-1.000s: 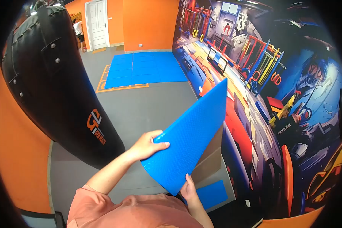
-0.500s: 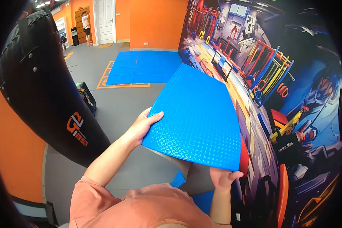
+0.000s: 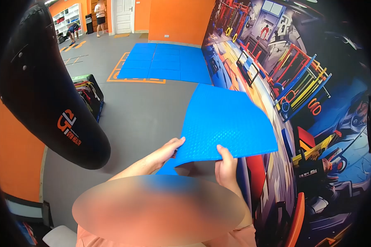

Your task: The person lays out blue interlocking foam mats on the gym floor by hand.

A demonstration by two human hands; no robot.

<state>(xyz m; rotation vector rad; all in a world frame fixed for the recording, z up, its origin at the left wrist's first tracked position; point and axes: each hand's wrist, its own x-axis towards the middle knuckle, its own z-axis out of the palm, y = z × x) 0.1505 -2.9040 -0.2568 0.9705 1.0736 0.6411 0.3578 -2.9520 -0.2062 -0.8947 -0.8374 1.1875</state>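
A blue textured foam mat [image 3: 231, 119] is held up in front of me, tilted, its raised pattern facing me. My left hand [image 3: 171, 149] grips its left edge near the lower corner, thumb on the top face. At the near edge my right hand [image 3: 226, 162] is closed on the mat, with the thumb over the top and the fingers hidden beneath. Part of another blue surface shows below the mat, between my arms.
A black punching bag [image 3: 49, 94] hangs at my left. Blue mats [image 3: 165, 61] lie on the grey floor [image 3: 132, 111] ahead. A painted mural wall [image 3: 272, 82] runs along the right. A bin of colourful straps [image 3: 88, 96] stands behind the bag. Two people [image 3: 100, 18] are far back.
My right hand has moved from under the mat's right corner to the middle of its near edge, thumb now on top. The mat and left hand have shifted right.
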